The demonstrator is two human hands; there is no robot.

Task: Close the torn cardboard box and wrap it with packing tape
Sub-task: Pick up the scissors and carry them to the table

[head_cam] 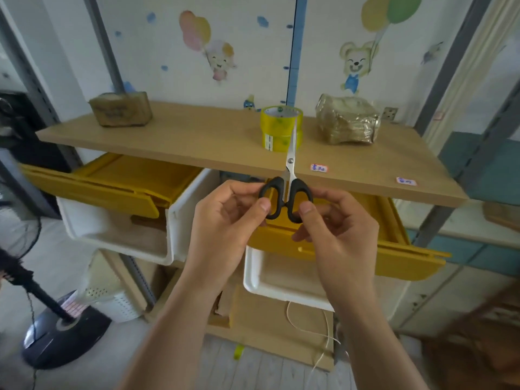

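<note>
The left box (121, 112) sits on the shelf (197, 139) at about ten o'clock from the hands. It is dull brown with rounded, crumpled corners, and I take it for the one still to be wrapped, though no tear can be made out from here. The right box (347, 119), at about one o'clock, shines all over as if already bound in clear tape. Either should be light and somewhat soft. Worn cardboard gives under pressure, so it is best held across two opposite sides with a flat palm, not by a flap or corner. The taped one would be the slicker of the two. Between the boxes, at twelve o'clock, stands the tape (280, 128), which looks like two yellow rolls stacked. A roll is stiff and light and is easily taken through its core. One pair of scissors (290, 167) is held just below the shelf edge, its blades closed and pointing to twelve. The left hand (225, 220) pinches the left black loop between thumb and curled fingers, and the right hand (340, 229) pinches the right loop the same way. Also in view are two labels (319, 168) on the shelf edge and two white bins (180, 215) with yellow lids beneath it. One fan (56, 333) stands on the floor at eight o'clock.
</note>
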